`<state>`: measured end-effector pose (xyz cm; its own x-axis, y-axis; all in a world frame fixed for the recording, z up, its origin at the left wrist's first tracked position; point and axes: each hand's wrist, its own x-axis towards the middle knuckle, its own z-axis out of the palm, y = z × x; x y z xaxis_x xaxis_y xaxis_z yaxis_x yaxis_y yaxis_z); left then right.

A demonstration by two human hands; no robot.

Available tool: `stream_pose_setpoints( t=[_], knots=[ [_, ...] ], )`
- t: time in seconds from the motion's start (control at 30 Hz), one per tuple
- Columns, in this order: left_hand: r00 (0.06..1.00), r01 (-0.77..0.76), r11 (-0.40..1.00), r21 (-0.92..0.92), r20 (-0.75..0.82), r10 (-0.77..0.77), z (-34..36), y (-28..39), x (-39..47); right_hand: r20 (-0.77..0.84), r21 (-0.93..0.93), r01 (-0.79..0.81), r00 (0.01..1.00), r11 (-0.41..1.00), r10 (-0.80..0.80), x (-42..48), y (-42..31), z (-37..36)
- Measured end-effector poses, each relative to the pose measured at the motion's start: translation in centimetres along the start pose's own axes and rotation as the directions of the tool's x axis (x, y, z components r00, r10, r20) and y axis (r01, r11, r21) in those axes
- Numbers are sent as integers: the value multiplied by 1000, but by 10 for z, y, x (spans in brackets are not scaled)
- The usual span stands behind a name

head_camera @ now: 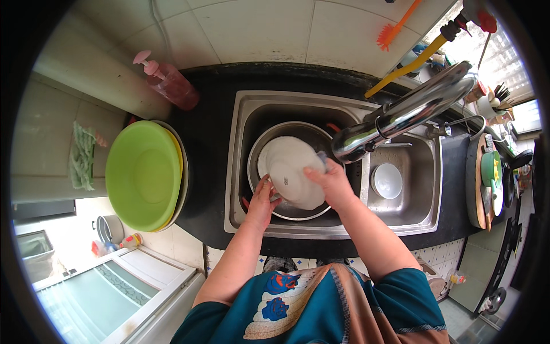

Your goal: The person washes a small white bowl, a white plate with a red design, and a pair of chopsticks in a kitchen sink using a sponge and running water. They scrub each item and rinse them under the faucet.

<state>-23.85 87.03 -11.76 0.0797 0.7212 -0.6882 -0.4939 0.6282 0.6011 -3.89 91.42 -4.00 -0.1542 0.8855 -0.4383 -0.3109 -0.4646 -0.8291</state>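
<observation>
A white bowl (296,172), its underside turned up, is held tilted between my two hands over the left sink basin. My right hand (337,182) grips its right edge, with a bit of greyish cloth showing beside the fingers. At its lower left rim, my left hand (263,202) holds it with the fingertips. Below is a round steel basin (253,161) standing in the sink, and another white dish (263,160) partly shows behind the bowl. White bowls (386,180) sit in the smaller right sink basin.
A chrome faucet (404,112) reaches over the sink divider. On the left stand stacked basins with a green one (144,176) in front, and a pink pump bottle (172,86) near the wall. A cutting board (475,185) with a green-handled pan (490,170) lies far right.
</observation>
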Motion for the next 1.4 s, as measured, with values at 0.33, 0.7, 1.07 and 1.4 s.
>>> stream_pose_setpoints(
  t=[0.33,0.7,1.07,1.4],
  knots=[
    [971,-158,921,-356,112,209,14,23,-19,-381,-170,-162,921,972,87,20,37,-47],
    [960,-279,923,267,76,268,35,26,-26,475,-761,638,672,117,-568,-22,7,37],
    [978,-195,979,51,80,191,44,36,-25,222,-812,418,867,407,-447,21,7,6],
    [940,-316,934,-169,-186,284,41,39,-18,161,-835,448,753,318,-638,-21,43,-7]
  ],
)
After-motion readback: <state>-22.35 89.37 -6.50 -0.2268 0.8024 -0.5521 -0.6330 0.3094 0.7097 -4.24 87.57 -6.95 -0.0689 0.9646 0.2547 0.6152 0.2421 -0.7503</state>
